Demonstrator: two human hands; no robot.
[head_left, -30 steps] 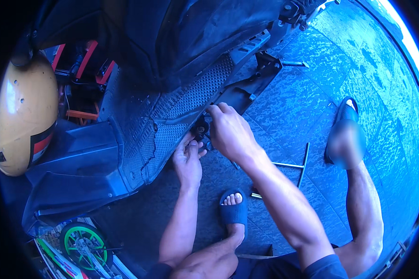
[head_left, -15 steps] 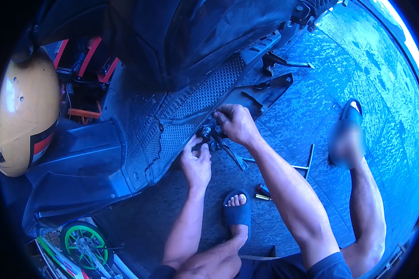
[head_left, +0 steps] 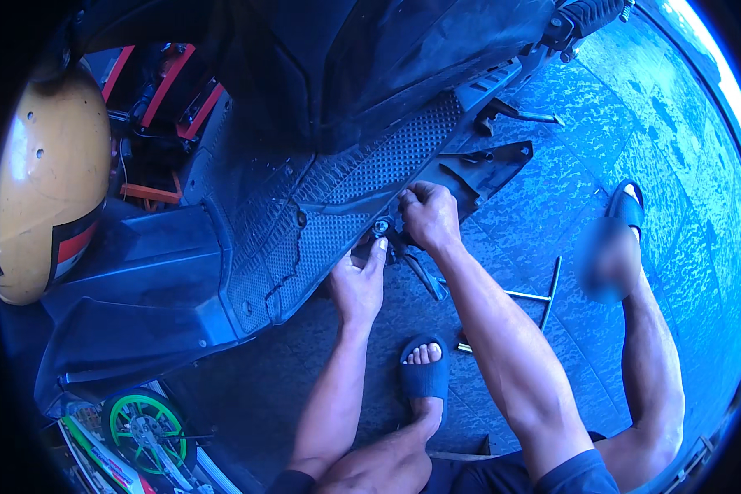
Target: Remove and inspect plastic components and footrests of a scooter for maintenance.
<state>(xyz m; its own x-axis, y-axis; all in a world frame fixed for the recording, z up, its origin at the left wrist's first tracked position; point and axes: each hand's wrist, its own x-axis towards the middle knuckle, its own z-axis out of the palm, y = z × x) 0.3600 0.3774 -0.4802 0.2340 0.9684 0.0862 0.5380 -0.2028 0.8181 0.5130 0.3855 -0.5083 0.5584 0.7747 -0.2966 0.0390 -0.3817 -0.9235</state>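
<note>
A dark fitting with a round bolt-like centre [head_left: 380, 226] sat at the near edge of the textured footboard [head_left: 337, 226] of a dark scooter [head_left: 181, 251], between the person's two hands. The left hand [head_left: 359, 290] was at the fitting's lower side, its thumb raised against or just beside it and its fingers curled underneath, largely hidden; whether they were clamped on anything could not be told. The right hand [head_left: 430, 218] was bent at the footboard's edge, just right of the fitting, its fingers curled close together; what lay between the tips, if anything, was hidden. Below the fitting, a dark, narrow bar [head_left: 425, 278] slanted down over the floor [head_left: 584, 337]. Beyond the right hand, a black panel [head_left: 504, 170] stuck out from beneath the footboard. A metal T-shaped tool [head_left: 547, 300] lay on the floor, partly behind the right forearm, with a sandal [head_left: 424, 380] to its left. Far left, a yellow helmet [head_left: 48, 185] stood near red bars [head_left: 170, 82], and a green-rimmed wheel [head_left: 146, 432] showed at lower left.
</note>
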